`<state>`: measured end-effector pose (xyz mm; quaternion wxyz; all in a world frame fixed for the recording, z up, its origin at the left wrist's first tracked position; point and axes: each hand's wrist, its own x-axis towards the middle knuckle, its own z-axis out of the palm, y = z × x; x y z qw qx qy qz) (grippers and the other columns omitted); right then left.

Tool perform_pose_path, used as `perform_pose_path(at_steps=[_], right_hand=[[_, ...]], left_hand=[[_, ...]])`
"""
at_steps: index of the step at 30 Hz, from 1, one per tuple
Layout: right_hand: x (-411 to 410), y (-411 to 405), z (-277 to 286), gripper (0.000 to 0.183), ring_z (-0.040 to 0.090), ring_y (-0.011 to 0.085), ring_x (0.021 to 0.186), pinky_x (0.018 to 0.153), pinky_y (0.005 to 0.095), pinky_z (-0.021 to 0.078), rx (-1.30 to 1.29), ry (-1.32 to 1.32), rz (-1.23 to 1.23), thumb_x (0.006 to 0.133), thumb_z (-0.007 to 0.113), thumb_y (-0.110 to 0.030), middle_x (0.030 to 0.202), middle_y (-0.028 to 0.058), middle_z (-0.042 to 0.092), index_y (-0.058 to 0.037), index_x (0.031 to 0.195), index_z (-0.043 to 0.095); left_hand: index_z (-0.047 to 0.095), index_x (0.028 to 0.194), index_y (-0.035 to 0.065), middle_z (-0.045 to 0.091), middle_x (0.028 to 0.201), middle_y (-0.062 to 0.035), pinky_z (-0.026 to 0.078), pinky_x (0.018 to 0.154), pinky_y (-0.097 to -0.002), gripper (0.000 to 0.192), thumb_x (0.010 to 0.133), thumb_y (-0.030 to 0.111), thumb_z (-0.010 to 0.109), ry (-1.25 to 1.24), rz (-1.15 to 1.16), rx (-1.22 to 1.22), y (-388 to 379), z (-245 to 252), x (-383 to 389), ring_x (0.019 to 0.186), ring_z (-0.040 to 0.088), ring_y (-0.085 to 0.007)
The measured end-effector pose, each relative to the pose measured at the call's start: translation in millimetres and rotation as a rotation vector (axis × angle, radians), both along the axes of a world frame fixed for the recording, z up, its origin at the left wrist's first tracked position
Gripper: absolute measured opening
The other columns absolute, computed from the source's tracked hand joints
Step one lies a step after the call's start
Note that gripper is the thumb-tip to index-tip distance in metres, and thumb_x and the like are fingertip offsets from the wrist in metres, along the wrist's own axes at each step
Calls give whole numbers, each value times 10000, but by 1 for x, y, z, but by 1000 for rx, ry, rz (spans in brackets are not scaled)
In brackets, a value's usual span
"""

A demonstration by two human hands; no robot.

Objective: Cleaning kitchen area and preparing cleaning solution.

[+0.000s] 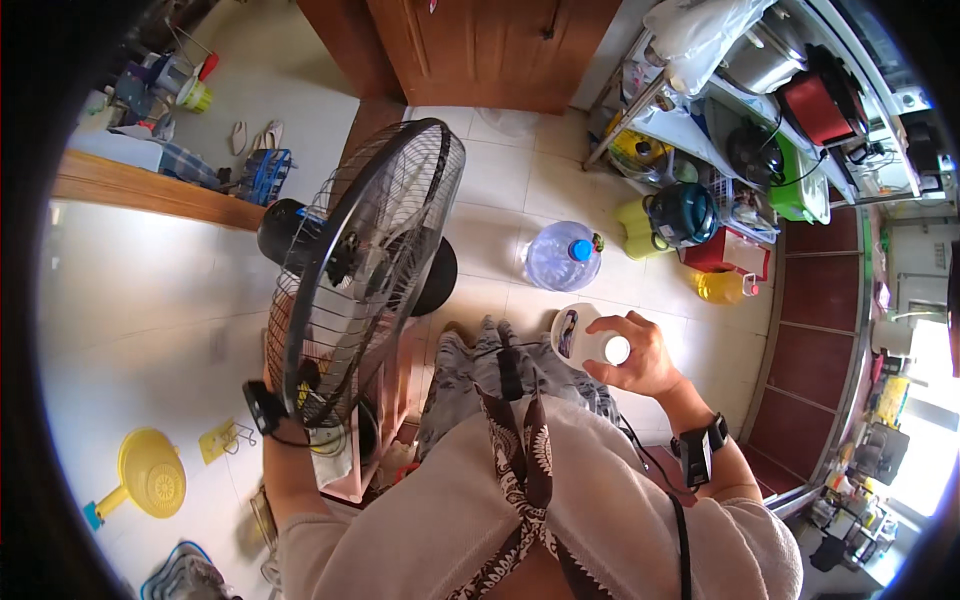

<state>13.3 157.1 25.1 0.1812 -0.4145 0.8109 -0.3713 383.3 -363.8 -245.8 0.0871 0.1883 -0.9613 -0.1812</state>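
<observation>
My right hand [637, 354] grips a white plastic bottle [589, 330] near its white cap, in front of my body at the right. My left forearm reaches forward behind the wire guard of a black pedestal fan [358, 270]. Only a little of my left hand [279, 330] shows through the guard, so its fingers and what they touch are hidden. The fan's guard is tilted. On the tiled floor beyond the bottle stands a large clear plastic water jug [564, 256] with a blue cap.
A metal shelf rack [675, 127] with pots and appliances stands at the right. A dark blue-green pot [684, 215] and an oil bottle [724, 286] are near it. A wooden door [487, 52] is ahead. At the left, a yellow strainer [152, 472] hangs on the wall.
</observation>
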Motion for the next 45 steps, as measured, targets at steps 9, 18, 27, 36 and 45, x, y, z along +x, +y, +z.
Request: perform_pose_path(at_steps=[9, 18, 27, 36, 45], right_hand=[[-62, 99, 12, 377, 516, 223, 596, 571, 327, 448, -52, 26, -36, 557, 726, -244, 683, 79, 606, -86, 881, 615], [-112, 174, 12, 348, 554, 150, 618, 595, 289, 460, -6, -87, -366, 629, 695, -239, 706, 81, 609, -36, 891, 589], [-109, 238, 20, 287, 507, 52, 588, 522, 194, 405, -317, -189, -973, 705, 688, -215, 659, -20, 563, -47, 912, 581], [-78, 295, 45, 195, 461, 12, 608, 508, 161, 341, -565, -192, -1363, 737, 686, -103, 696, -49, 541, -34, 879, 573], [-65, 350, 62, 199, 526, 33, 660, 559, 187, 437, -621, -113, -1433, 741, 698, -130, 718, -16, 576, -23, 846, 568]], left_hand=[[435, 1190, 19, 538, 1085, -115, 449, 792, -279, 392, 823, 107, 540, 767, 1011, 631, 161, 102, 28, 934, 530, -190], [421, 1127, -32, 508, 990, -103, 429, 722, -256, 423, 744, 60, 574, 686, 1418, 70, 328, 201, -94, 841, 511, -203], [473, 1103, 6, 507, 1018, -91, 402, 821, -248, 293, 818, 9, 542, 584, 308, 785, 347, 202, -315, 937, 484, -140], [502, 1041, 25, 527, 959, -28, 421, 749, -225, 264, 789, 57, 573, -90, -443, 1142, 496, 243, -483, 825, 498, -91], [310, 1258, 16, 399, 1222, -193, 335, 952, -398, 894, 572, 343, 780, -41, -1351, 566, 727, 281, -514, 1139, 397, -327]])
